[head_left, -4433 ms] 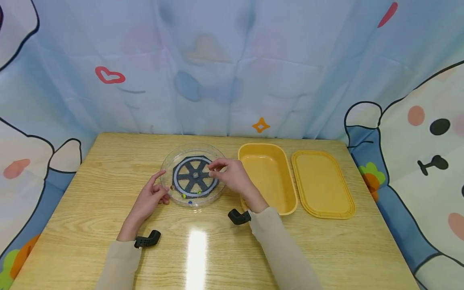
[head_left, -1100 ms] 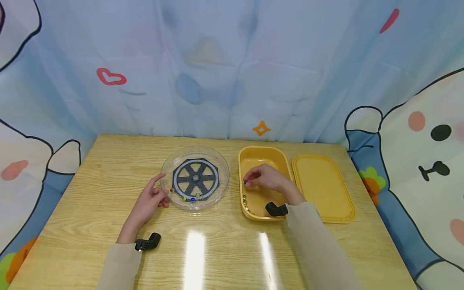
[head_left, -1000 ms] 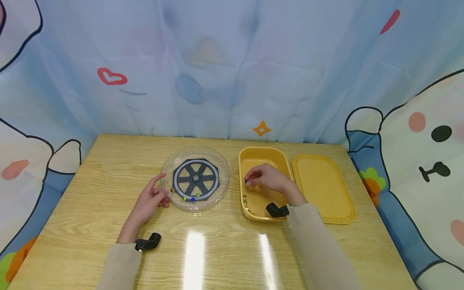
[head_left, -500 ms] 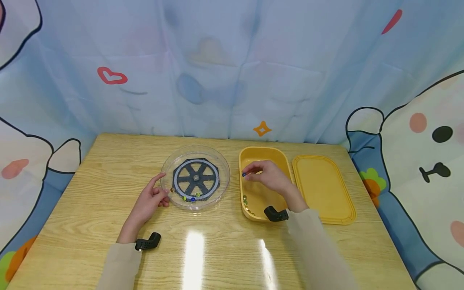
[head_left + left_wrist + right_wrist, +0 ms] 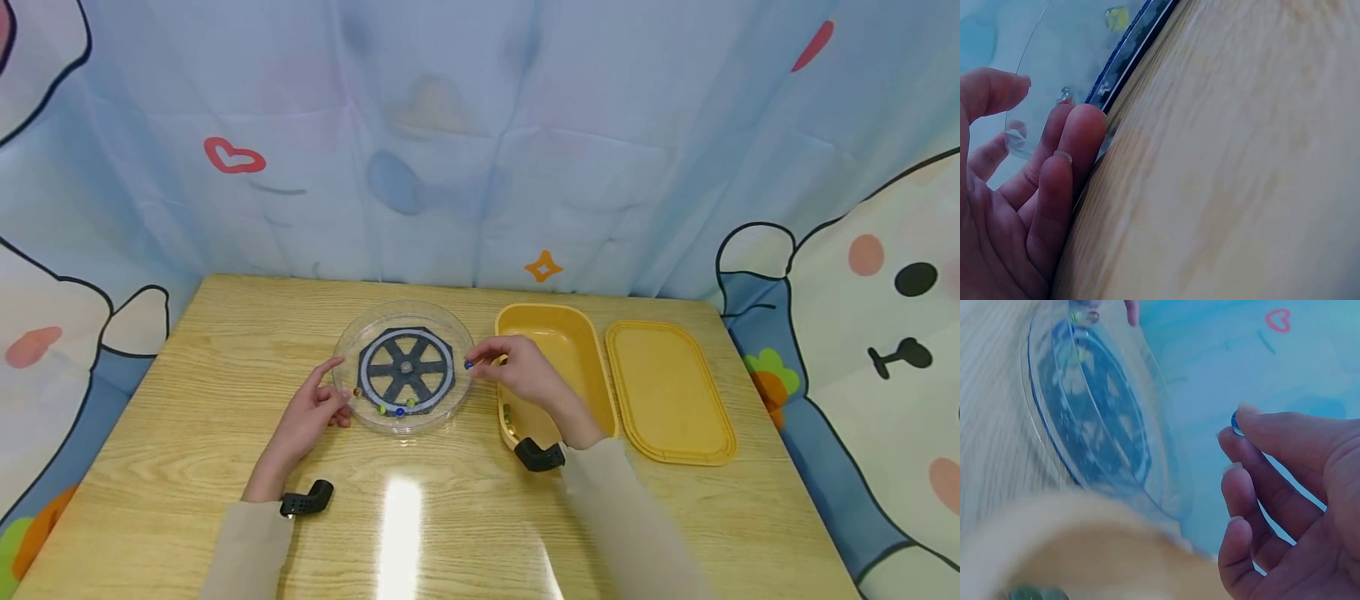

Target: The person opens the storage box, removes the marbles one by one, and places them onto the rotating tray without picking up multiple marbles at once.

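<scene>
Between thumb and fingertip, my right hand point(image 5: 521, 367) pinches a blue marble point(image 5: 468, 364), held at the right rim of a clear round dish point(image 5: 461, 392). The right wrist view shows the marble point(image 5: 1235, 423) at the fingertips, the other fingers bent with nothing in them. My left hand point(image 5: 311, 408) rests against the dish's left rim, index finger stretched along it; in the left wrist view its fingers point(image 5: 1082, 134) touch the dish's side. Inside the dish lie a dark six-spoked wheel shape with a pale ring point(image 5: 406, 367) and several marbles point(image 5: 400, 412) near the front.
A yellow tub point(image 5: 577, 333) stands right of the dish, under my right forearm, with green marbles point(image 5: 507, 412) in its left side. Its flat yellow lid point(image 5: 671, 392) lies further right. A printed blue curtain point(image 5: 480, 167) hangs behind the wooden table point(image 5: 337, 542).
The right hand went from the dish to the tub, picked out a blue marble, then carried it left to the dish's rim. Another blue marble now lies by the wheel. The left hand stayed.
</scene>
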A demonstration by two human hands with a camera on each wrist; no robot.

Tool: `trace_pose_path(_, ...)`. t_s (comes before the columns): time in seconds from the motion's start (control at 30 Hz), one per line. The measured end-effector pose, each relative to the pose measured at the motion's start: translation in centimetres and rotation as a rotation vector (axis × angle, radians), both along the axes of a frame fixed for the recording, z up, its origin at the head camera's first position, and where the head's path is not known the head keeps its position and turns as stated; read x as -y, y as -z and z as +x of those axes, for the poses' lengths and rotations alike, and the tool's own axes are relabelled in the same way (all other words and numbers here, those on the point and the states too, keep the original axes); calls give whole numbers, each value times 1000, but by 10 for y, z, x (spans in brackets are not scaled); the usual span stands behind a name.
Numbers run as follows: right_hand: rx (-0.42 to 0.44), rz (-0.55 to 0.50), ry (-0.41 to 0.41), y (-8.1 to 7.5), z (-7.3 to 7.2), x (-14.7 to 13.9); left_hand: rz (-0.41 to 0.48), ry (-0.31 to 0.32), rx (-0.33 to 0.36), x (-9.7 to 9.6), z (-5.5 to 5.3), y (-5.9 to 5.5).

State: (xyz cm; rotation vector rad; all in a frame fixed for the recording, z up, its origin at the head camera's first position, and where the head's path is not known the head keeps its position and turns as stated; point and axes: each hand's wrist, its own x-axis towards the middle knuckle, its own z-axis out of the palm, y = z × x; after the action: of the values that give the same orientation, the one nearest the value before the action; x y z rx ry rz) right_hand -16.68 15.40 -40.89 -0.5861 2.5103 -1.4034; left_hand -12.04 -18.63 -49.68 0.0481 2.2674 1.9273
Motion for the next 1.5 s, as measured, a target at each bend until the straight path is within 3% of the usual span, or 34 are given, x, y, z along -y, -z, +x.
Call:
trace_pose_path(0.23,-19,-44,21,5,5,19,4,-6,10,-1,-1,0)
trace_pose_path(0.6,-18,-65,138,9,10,42,-11,-8,7,0,0,1)
trace_pose_path(0.8,-18,-78,143,12,11,49,-10,-6,-5,-1,1,1)
trace_pose_path(1.1,31,-67,125,15,10,50,-14,-3,1,-2,1,-1)
trace_pose_path(1.5,53,-73,162,6,6,33,2,-2,16,0,0,-1)
